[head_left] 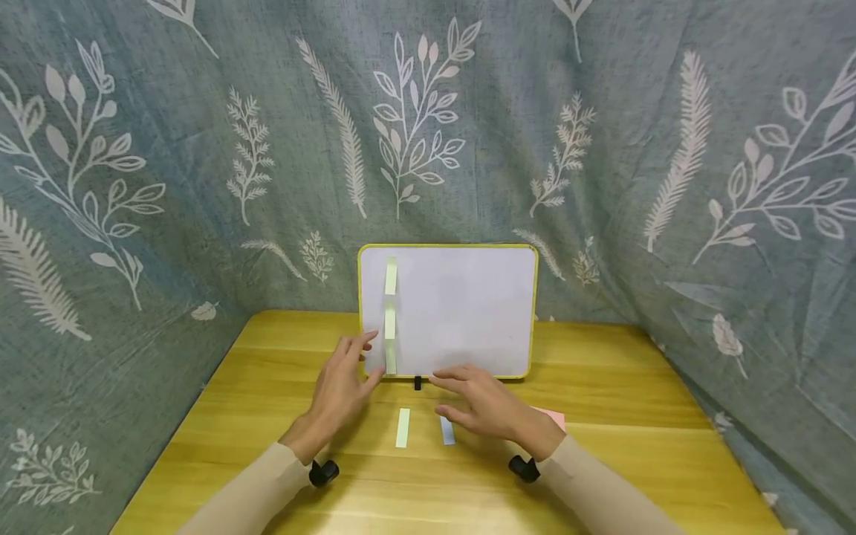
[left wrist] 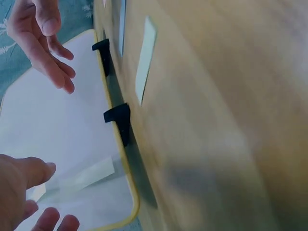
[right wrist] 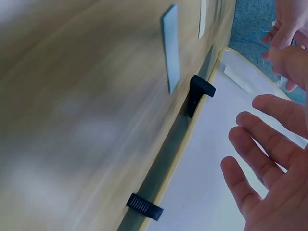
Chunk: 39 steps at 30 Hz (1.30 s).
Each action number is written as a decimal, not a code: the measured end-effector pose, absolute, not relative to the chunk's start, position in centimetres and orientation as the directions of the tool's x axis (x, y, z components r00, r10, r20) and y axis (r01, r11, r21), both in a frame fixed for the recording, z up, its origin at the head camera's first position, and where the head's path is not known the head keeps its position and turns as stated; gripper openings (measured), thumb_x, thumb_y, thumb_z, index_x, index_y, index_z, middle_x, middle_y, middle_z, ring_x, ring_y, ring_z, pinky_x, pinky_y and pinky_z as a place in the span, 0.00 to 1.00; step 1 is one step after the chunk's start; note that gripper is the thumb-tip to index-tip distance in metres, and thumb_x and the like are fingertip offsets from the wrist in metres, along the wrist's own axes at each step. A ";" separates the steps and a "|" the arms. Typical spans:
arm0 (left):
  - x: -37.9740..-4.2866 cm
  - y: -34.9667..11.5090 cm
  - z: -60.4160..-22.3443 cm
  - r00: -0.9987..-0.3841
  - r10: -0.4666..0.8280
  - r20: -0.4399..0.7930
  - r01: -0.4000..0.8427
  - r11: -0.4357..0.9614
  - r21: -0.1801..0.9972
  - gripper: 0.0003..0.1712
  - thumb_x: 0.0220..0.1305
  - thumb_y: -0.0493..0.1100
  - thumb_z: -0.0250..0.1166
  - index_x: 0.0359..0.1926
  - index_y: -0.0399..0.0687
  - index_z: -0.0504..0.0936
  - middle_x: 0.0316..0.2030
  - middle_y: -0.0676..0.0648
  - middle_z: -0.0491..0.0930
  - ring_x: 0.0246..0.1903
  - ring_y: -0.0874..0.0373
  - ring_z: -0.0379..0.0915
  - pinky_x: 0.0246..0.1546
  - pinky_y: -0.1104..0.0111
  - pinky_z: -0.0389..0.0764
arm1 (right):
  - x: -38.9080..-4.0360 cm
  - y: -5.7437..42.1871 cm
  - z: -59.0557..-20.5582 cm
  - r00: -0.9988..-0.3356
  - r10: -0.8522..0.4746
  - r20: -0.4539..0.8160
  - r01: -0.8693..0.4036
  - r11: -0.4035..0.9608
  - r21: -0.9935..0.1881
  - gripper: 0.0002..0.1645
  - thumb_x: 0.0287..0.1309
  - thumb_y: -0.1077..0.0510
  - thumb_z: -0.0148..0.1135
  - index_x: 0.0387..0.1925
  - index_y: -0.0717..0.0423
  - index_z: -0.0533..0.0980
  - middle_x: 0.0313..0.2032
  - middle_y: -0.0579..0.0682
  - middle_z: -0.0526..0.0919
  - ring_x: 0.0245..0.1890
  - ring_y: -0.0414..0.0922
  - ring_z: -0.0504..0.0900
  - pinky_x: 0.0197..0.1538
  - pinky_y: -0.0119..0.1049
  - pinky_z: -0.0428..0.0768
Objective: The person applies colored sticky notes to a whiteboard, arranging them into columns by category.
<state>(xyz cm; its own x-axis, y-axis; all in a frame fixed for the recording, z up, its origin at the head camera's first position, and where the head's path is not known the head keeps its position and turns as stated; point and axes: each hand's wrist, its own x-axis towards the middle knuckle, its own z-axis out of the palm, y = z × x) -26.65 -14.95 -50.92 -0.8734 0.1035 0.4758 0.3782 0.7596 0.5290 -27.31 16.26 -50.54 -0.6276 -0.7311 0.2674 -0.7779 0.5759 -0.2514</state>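
Three pale green strips run in one column up the left side of the whiteboard, presumably stuck on, since its face stands upright; two black feet grip its lower edge, likely to keep it standing. One loose green strip and one blue strip lie on the table before it, probably for easy reach. One pink piece is partly hidden by the right arm. Both hands are apart, holding nothing: the left hand beside the lowest strip, contact unclear, the right hand near the blue one
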 end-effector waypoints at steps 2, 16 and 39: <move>-26.3 -14.8 -51.1 -0.877 0.122 0.464 0.385 0.757 0.528 0.40 0.73 0.41 0.84 0.81 0.49 0.81 0.61 0.41 0.86 0.56 0.42 0.91 0.48 0.53 0.93 | -27.2 16.7 -50.7 -0.633 -0.731 0.255 -0.773 0.581 -0.254 0.33 0.84 0.47 0.72 0.79 0.59 0.82 0.76 0.57 0.87 0.76 0.60 0.85 0.77 0.62 0.84; -24.7 -12.8 -52.3 -0.871 0.329 0.365 0.479 0.735 0.479 0.23 0.75 0.46 0.83 0.66 0.50 0.92 0.57 0.45 0.88 0.52 0.45 0.90 0.50 0.58 0.91 | -26.2 17.6 -51.9 -0.656 -0.741 0.141 -0.743 0.603 -0.290 0.31 0.81 0.44 0.76 0.74 0.57 0.86 0.72 0.54 0.88 0.70 0.54 0.89 0.71 0.55 0.90; -24.6 -9.6 -53.5 -0.810 0.560 0.173 0.575 0.701 0.422 0.19 0.74 0.53 0.84 0.61 0.55 0.95 0.60 0.52 0.91 0.62 0.50 0.88 0.67 0.41 0.86 | -25.9 17.7 -53.5 -0.631 -0.765 0.129 -0.767 0.590 -0.253 0.30 0.74 0.41 0.83 0.66 0.54 0.91 0.66 0.49 0.90 0.65 0.48 0.90 0.68 0.48 0.91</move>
